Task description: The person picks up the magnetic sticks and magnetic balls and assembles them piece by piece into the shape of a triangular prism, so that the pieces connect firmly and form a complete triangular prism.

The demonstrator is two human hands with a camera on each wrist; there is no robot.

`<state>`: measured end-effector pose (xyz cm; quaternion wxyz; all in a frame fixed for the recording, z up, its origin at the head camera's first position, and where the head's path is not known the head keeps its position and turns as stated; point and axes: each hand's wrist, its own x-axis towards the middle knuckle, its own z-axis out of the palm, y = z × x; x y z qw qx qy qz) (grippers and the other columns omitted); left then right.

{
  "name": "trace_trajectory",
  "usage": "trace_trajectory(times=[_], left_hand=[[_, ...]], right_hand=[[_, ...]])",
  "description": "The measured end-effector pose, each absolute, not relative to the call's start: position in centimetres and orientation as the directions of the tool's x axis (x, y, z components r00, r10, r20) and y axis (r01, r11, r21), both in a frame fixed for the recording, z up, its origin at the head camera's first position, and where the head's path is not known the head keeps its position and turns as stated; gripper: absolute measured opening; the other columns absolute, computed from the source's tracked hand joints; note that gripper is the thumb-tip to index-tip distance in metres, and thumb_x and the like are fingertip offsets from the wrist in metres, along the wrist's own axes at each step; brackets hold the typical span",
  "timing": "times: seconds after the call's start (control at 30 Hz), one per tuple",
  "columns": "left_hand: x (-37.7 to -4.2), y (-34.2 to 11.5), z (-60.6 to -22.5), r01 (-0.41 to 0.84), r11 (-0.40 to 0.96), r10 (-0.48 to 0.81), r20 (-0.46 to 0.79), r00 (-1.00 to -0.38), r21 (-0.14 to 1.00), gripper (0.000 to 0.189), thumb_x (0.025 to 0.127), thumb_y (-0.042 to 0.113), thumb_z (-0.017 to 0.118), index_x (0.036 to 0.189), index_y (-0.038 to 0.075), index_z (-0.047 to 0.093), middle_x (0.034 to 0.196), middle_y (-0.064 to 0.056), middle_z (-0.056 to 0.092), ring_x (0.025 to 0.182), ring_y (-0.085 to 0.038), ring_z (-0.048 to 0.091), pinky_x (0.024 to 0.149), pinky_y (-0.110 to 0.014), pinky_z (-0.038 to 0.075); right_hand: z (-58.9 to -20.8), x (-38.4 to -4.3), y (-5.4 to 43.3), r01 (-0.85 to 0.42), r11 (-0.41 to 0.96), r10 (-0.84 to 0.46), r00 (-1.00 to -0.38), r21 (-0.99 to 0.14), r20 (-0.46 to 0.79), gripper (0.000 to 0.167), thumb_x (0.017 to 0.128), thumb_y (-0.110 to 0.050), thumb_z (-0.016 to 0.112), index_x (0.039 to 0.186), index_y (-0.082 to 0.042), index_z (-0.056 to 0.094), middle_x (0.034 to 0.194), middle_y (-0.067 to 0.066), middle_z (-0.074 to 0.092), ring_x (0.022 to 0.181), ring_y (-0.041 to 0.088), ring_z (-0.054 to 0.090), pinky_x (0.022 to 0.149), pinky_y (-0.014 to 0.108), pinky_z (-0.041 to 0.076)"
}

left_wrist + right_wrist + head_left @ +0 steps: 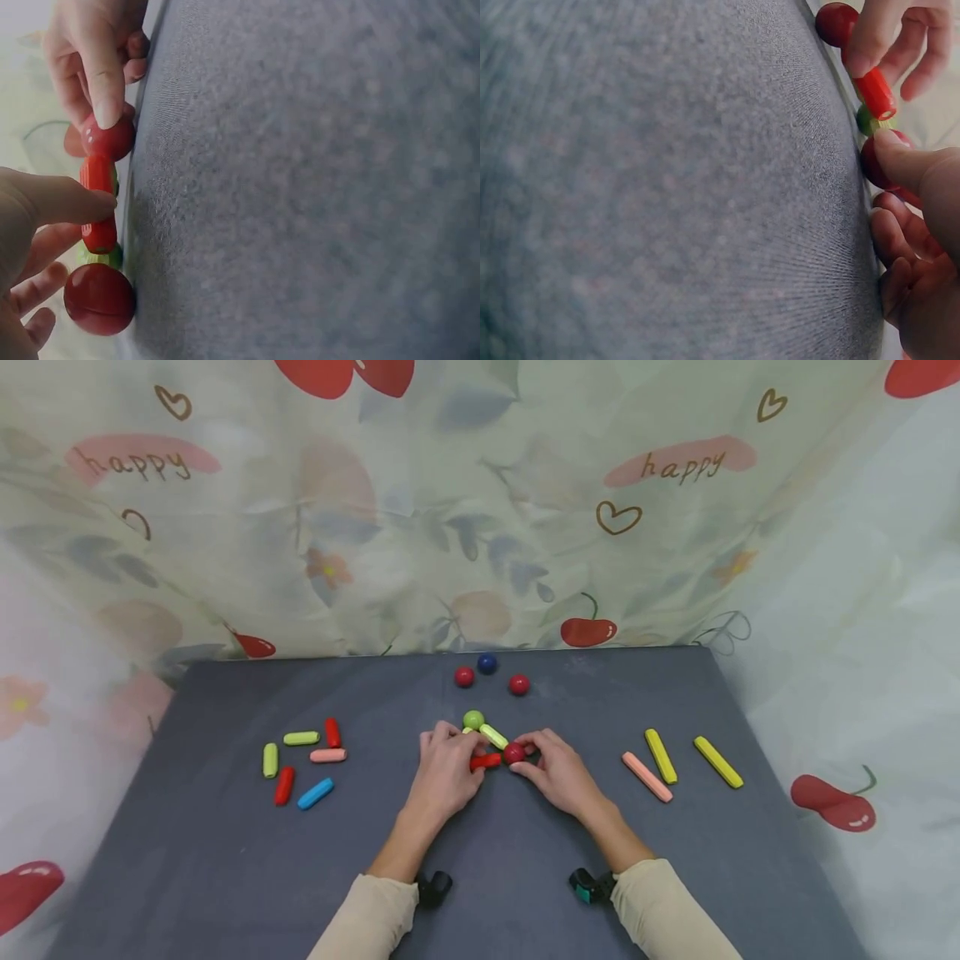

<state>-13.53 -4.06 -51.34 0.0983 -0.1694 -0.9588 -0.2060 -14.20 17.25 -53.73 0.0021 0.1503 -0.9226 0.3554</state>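
In the head view my left hand [447, 768] pinches a short red rod [486, 761] between thumb and fingers. My right hand [557, 770] holds a red ball [513, 753] at the rod's right end. A light green rod [493, 737] runs from this ball up to a green ball [473, 719]. A second green rod, mostly hidden by my left hand, starts below the green ball. Another red ball [100, 298] shows in the left wrist view, close past the red rod's other end; my left hand hides it in the head view.
Two red balls [464, 677] and a blue ball [487, 663] lie at the table's back. Short red, green, pink and blue rods [316, 793] are scattered at left. Longer yellow rods [661, 757] and a pink rod [647, 777] lie at right. A patterned curtain [420, 527] hangs behind.
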Motion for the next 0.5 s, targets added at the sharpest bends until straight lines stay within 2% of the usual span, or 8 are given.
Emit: trace_trajectory(times=[0.17, 0.23, 0.33, 0.5], left_hand=[[-13.7, -3.6, -51.6, 0.394, 0.868, 0.31, 0.291, -0.905, 0.301, 0.036, 0.078, 0.014, 0.085, 0.111, 0.02, 0.073, 0.088, 0.008, 0.074, 0.101, -0.021, 0.052, 0.092, -0.045, 0.038], [-13.6, -3.7, -51.5, 0.393, 0.859, 0.307, 0.286, -0.908, 0.327, 0.04, 0.078, 0.015, 0.085, 0.115, 0.02, 0.073, 0.091, 0.008, 0.074, 0.101, -0.021, 0.052, 0.092, -0.045, 0.038], [-13.4, -4.3, -51.4, 0.35, 0.839, 0.269, 0.243, -0.932, 0.416, 0.046, 0.079, 0.017, 0.087, 0.122, 0.02, 0.07, 0.1, 0.005, 0.072, 0.103, -0.022, 0.052, 0.092, -0.045, 0.04], [-12.7, -6.2, -51.1, 0.148, 0.761, 0.115, 0.093, -0.989, 0.632, 0.054, 0.076, 0.015, 0.09, 0.125, 0.017, 0.068, 0.111, -0.001, 0.065, 0.104, -0.021, 0.055, 0.091, -0.039, 0.051]], right_hand=[[-53.7, -14.1, 17.2, -0.274, 0.708, -0.272, -0.956, -0.651, 0.106, 0.033, 0.091, -0.031, 0.078, 0.119, -0.017, 0.068, 0.1, 0.0, 0.062, 0.067, 0.004, 0.048, 0.063, 0.021, 0.045], [-53.7, -14.0, 17.2, -0.274, 0.707, -0.275, -0.956, -0.653, 0.104, 0.033, 0.091, -0.032, 0.078, 0.119, -0.017, 0.068, 0.1, 0.0, 0.062, 0.067, 0.005, 0.048, 0.064, 0.021, 0.045], [-53.7, -14.0, 17.1, -0.276, 0.709, -0.278, -0.955, -0.649, 0.102, 0.033, 0.091, -0.032, 0.077, 0.119, -0.017, 0.068, 0.101, -0.001, 0.062, 0.067, 0.005, 0.048, 0.064, 0.021, 0.046], [-53.4, -13.9, 17.2, -0.27, 0.719, -0.274, -0.957, -0.641, 0.096, 0.035, 0.09, -0.032, 0.078, 0.12, -0.018, 0.067, 0.101, -0.001, 0.062, 0.068, 0.004, 0.048, 0.065, 0.021, 0.045]])
